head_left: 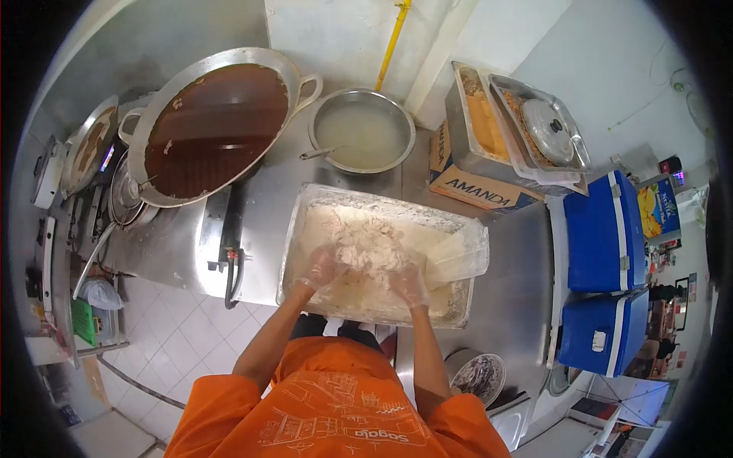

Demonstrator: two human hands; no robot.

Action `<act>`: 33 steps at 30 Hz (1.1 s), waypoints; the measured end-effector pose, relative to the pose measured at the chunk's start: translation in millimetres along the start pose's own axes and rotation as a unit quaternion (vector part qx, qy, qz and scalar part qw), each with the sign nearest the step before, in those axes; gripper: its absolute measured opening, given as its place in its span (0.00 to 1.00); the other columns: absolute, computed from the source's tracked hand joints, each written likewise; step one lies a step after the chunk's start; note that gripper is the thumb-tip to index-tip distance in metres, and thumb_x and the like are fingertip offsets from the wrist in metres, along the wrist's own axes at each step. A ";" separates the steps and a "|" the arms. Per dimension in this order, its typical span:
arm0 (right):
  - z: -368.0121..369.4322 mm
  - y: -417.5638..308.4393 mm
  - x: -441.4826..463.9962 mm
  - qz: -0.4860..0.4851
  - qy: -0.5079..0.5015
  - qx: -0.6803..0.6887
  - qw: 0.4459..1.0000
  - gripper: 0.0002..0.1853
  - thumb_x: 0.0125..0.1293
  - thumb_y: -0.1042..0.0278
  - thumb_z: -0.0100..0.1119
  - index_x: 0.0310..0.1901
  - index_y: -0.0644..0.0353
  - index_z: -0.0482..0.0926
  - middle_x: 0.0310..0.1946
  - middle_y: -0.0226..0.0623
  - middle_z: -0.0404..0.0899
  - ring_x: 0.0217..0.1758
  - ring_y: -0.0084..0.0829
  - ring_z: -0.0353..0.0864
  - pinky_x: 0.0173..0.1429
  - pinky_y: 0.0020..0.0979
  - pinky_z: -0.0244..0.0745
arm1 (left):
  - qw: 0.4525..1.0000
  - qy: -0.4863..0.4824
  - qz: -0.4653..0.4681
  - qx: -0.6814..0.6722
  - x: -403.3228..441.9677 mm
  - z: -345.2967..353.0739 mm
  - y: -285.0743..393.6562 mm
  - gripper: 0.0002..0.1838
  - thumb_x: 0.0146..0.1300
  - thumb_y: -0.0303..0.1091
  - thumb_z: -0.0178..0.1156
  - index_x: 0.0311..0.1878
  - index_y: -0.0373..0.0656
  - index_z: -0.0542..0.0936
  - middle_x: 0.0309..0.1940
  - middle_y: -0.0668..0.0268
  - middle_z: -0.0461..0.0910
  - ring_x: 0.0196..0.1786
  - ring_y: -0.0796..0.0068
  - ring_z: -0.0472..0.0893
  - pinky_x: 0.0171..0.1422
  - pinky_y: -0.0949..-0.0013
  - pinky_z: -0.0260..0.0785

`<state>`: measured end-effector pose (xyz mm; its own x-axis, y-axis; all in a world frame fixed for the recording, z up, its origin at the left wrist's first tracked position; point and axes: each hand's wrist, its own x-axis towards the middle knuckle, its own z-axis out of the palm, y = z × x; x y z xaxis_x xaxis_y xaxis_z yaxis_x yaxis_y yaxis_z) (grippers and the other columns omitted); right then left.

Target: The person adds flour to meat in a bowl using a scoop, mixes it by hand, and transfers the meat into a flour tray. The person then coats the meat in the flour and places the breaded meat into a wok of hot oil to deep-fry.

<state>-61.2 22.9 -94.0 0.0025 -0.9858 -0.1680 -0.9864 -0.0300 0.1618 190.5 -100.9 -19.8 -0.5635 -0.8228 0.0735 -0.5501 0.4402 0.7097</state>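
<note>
Silvery steel makes up the bench [513, 252], and on it sits a flour-dusted tray [382, 311]. Pale floured pieces [372, 243] lie heaped inside. From where I stand, the clear-gloved left hand [324, 266] and right hand [408, 285] touch either side of that heap; whether each grip is closed on anything, I cannot tell. Just beyond the tray stands a bowl [363, 169] of cloudy liquid [363, 131].
</note>
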 end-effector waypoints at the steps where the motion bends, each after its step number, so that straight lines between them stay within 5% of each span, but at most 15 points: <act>1: -10.6 2.7 -10.5 0.013 0.069 0.043 0.997 0.14 0.64 0.56 0.53 0.41 0.56 0.80 0.35 0.41 0.80 0.41 0.39 0.79 0.49 0.44 0.71 | 1.000 0.006 -0.015 0.006 -6.4 -7.3 2.3 0.22 0.51 0.35 0.68 0.50 0.38 0.80 0.33 0.48 0.82 0.40 0.50 0.82 0.46 0.56 0.75; 3: -31.6 11.6 -22.9 0.045 0.213 0.125 0.968 0.13 0.64 0.57 0.55 0.40 0.57 0.80 0.35 0.40 0.80 0.39 0.39 0.79 0.43 0.46 0.70 | 0.999 0.008 -0.048 -0.016 -6.4 -27.5 18.3 0.22 0.50 0.33 0.69 0.50 0.37 0.80 0.34 0.48 0.82 0.40 0.50 0.82 0.45 0.57 0.75; 5: -133.6 10.5 -27.4 0.147 0.060 0.286 0.945 0.13 0.62 0.58 0.60 0.40 0.59 0.80 0.36 0.42 0.80 0.38 0.41 0.78 0.44 0.46 0.69 | 0.993 -0.005 -0.095 -0.072 -7.7 -47.8 37.7 0.22 0.50 0.32 0.70 0.50 0.37 0.80 0.35 0.48 0.82 0.39 0.51 0.82 0.44 0.59 0.76; 7: -161.4 8.7 -29.0 0.176 0.037 0.356 0.917 0.13 0.60 0.60 0.63 0.38 0.62 0.80 0.37 0.44 0.80 0.38 0.43 0.77 0.45 0.46 0.69 | 0.993 0.034 -0.063 -0.095 -2.0 -46.7 41.8 0.23 0.49 0.31 0.71 0.50 0.35 0.79 0.37 0.49 0.82 0.40 0.52 0.83 0.46 0.59 0.75; 9: -146.6 15.4 -32.1 0.130 0.143 0.338 0.921 0.13 0.56 0.62 0.67 0.36 0.63 0.79 0.38 0.46 0.79 0.39 0.44 0.77 0.46 0.45 0.69 | 0.989 0.033 -0.016 -0.144 2.6 -41.0 35.0 0.28 0.49 0.30 0.72 0.55 0.35 0.76 0.44 0.49 0.81 0.45 0.56 0.82 0.50 0.61 0.75; 11: -124.5 34.8 -29.2 -0.003 0.126 0.381 0.916 0.12 0.58 0.62 0.64 0.36 0.63 0.79 0.37 0.46 0.79 0.38 0.44 0.77 0.46 0.44 0.70 | 0.975 -0.016 0.049 -0.215 6.3 -31.6 15.5 0.38 0.49 0.31 0.74 0.64 0.37 0.70 0.56 0.49 0.78 0.52 0.63 0.82 0.56 0.67 0.74; 14: -103.1 53.0 -22.1 -0.133 0.144 0.346 0.918 0.10 0.61 0.64 0.60 0.38 0.63 0.81 0.40 0.47 0.79 0.42 0.44 0.77 0.49 0.43 0.71 | 0.996 -0.058 -0.016 -0.069 1.2 -46.9 11.5 0.46 0.48 0.32 0.75 0.70 0.37 0.63 0.61 0.50 0.73 0.57 0.63 0.79 0.60 0.67 0.73; 17: 15.3 73.7 13.8 -0.040 -0.055 0.092 0.993 0.11 0.62 0.67 0.55 0.41 0.62 0.82 0.44 0.48 0.80 0.48 0.43 0.78 0.55 0.42 0.71 | 0.997 -0.005 -0.057 -0.045 10.8 -54.8 5.8 0.20 0.47 0.36 0.69 0.46 0.43 0.82 0.45 0.54 0.82 0.49 0.56 0.80 0.53 0.58 0.72; 18: 61.0 74.8 32.1 -0.030 -0.105 0.018 0.994 0.11 0.63 0.68 0.54 0.43 0.61 0.83 0.45 0.49 0.81 0.50 0.43 0.79 0.57 0.42 0.71 | 0.995 -0.010 -0.042 -0.088 13.0 -31.8 -20.3 0.18 0.47 0.37 0.68 0.43 0.43 0.82 0.42 0.55 0.82 0.46 0.56 0.81 0.51 0.57 0.72; 19: 72.6 56.7 41.2 0.027 -0.081 0.280 0.956 0.11 0.63 0.69 0.53 0.43 0.60 0.83 0.46 0.49 0.81 0.51 0.42 0.79 0.57 0.42 0.72 | 0.991 -0.016 -0.027 -0.131 16.8 12.8 -64.6 0.17 0.47 0.38 0.68 0.40 0.43 0.82 0.40 0.55 0.83 0.44 0.55 0.81 0.49 0.57 0.72; 20: 82.7 38.5 50.2 0.067 -0.037 0.524 0.848 0.12 0.62 0.69 0.53 0.44 0.60 0.82 0.46 0.49 0.81 0.52 0.42 0.80 0.57 0.42 0.72 | 0.991 -0.025 -0.032 -0.131 20.7 25.7 -70.3 0.15 0.47 0.39 0.67 0.38 0.42 0.82 0.37 0.56 0.83 0.41 0.56 0.81 0.47 0.56 0.72; 22: 103.3 11.9 59.4 0.035 0.077 0.629 0.773 0.13 0.63 0.69 0.53 0.46 0.59 0.82 0.45 0.49 0.82 0.51 0.42 0.81 0.56 0.42 0.73 | 0.993 -0.048 -0.063 -0.088 30.5 42.7 -50.5 0.13 0.47 0.39 0.67 0.33 0.42 0.80 0.32 0.56 0.82 0.35 0.56 0.81 0.44 0.56 0.73; 26: 64.8 -8.4 49.6 0.082 0.036 0.550 0.831 0.12 0.61 0.67 0.55 0.44 0.61 0.81 0.43 0.47 0.81 0.49 0.41 0.80 0.54 0.42 0.73 | 0.979 -0.138 -0.090 -0.123 27.3 23.0 -26.1 0.11 0.47 0.35 0.66 0.32 0.40 0.80 0.26 0.56 0.82 0.31 0.59 0.81 0.39 0.59 0.73; 29: 5.2 -15.8 25.0 0.131 0.024 0.459 0.878 0.12 0.60 0.66 0.57 0.42 0.62 0.80 0.41 0.47 0.81 0.47 0.41 0.80 0.52 0.42 0.73 | 0.982 -0.027 -0.060 -0.177 8.0 -1.1 -2.0 0.14 0.48 0.32 0.67 0.39 0.38 0.82 0.29 0.54 0.83 0.34 0.61 0.83 0.40 0.61 0.74; 33: -58.0 -21.6 9.2 0.147 -0.023 0.408 0.901 0.12 0.59 0.65 0.60 0.40 0.64 0.79 0.38 0.46 0.80 0.45 0.40 0.79 0.50 0.41 0.73 | 0.975 -0.017 -0.107 -0.194 12.9 -39.4 37.6 0.24 0.51 0.31 0.68 0.53 0.36 0.79 0.39 0.51 0.83 0.40 0.62 0.83 0.45 0.63 0.75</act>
<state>-30.3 4.9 -42.7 -0.2665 -0.9228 -0.2782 -0.7366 0.3811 -0.5587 186.9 -109.1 35.4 -0.4852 -0.8657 -0.1230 -0.3859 0.0858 0.9185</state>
